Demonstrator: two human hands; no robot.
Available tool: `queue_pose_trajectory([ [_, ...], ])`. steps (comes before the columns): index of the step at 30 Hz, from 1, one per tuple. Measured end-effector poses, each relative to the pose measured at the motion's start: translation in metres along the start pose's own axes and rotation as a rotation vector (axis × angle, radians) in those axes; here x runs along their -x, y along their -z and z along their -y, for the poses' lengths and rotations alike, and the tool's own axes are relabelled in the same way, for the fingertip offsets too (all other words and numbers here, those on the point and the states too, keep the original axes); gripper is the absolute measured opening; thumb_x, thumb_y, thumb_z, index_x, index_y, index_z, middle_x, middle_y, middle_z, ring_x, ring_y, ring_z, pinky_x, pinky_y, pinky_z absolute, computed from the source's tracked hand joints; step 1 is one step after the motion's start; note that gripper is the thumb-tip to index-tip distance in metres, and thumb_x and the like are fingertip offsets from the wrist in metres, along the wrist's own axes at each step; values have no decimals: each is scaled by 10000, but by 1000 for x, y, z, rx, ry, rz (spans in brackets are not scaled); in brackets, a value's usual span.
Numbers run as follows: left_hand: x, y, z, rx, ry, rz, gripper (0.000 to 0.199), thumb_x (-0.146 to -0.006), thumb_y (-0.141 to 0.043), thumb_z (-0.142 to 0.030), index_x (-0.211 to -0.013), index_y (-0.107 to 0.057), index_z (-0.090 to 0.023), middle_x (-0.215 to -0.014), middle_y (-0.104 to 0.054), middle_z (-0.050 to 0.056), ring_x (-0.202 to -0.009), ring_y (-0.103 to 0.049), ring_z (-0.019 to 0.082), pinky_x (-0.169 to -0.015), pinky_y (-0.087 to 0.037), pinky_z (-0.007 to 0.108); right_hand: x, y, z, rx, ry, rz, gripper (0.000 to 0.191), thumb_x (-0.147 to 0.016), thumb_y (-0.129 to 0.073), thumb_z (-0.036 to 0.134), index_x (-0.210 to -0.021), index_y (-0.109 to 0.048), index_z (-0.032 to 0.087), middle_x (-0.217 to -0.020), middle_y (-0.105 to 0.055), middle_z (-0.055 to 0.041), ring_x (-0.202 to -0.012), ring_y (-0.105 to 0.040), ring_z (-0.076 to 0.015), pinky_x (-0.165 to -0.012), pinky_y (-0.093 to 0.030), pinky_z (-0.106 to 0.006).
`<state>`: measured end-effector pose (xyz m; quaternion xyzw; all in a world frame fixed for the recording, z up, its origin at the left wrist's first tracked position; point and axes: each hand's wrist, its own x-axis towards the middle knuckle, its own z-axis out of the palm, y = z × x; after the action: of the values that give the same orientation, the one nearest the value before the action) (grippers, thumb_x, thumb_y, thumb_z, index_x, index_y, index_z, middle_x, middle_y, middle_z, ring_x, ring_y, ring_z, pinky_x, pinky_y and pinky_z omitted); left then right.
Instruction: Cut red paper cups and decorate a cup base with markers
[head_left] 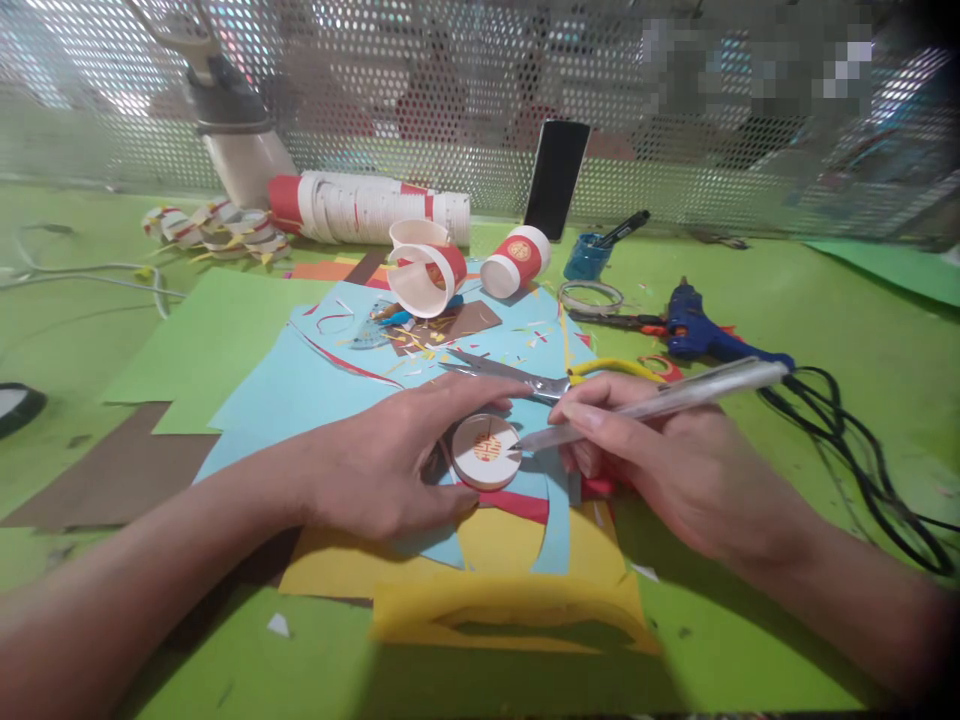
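Observation:
My left hand (382,455) curves around a small round white disc (469,464) with an orange-gold printed emblem, thumb at its lower edge and fingers at its upper edge. In my right hand (645,440) is a pen (675,395) with a pale translucent barrel, its tip at the right rim of the disc. The disc sits over light blue paper (262,385) and a cut piece with a red band (517,505). Just beyond my hands lie scissors (551,388) with yellow handles, partly covered by my right fingers.
Cut paper cups (427,280), a whole red-and-white cup (517,262) and a cup stack (375,207) lie behind. A phone (556,180) leans on the perforated screen. At right are a blue glue gun (694,325) and its black cord (847,430). Yellow paper (510,605) curls up in front.

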<state>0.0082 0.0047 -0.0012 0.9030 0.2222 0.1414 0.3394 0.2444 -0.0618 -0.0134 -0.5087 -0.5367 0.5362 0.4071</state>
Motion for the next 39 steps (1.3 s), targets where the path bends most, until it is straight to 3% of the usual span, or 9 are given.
queue_pose_trajectory([
  [6,-2,3,-2,48,75,8,694,-817,-663,-232,-1450,-380,-253,-1417,-548,62,-1249,-546,238,-1045,-460,379,1,-1,-1,-37,18,-5,171,-903,-652,421,-963,-662,260,-685,-599,47,-619,-531,-94,-542,-410,-209],
  [16,-3,-1,2,51,145,-13,766,-765,-733,-297,-1448,-387,-277,-1201,-662,47,-1024,-631,218,-849,-510,319,4,-5,7,81,25,31,160,-932,-623,374,-863,-630,230,-725,-622,49,-662,-582,-71,-585,-455,-154],
  [20,-5,-1,2,29,160,-20,749,-758,-735,-311,-1431,-409,-259,-1211,-654,57,-1034,-622,221,-858,-501,327,5,-6,10,155,32,37,139,-932,-625,348,-864,-629,227,-749,-645,45,-681,-620,-71,-623,-486,-149],
  [39,-4,-1,4,-18,111,-22,721,-765,-721,-335,-1418,-425,-265,-1205,-661,40,-1000,-640,207,-837,-501,307,3,-11,18,358,94,11,106,-902,-622,280,-827,-651,211,-698,-668,34,-574,-557,-67,-516,-447,-146],
])
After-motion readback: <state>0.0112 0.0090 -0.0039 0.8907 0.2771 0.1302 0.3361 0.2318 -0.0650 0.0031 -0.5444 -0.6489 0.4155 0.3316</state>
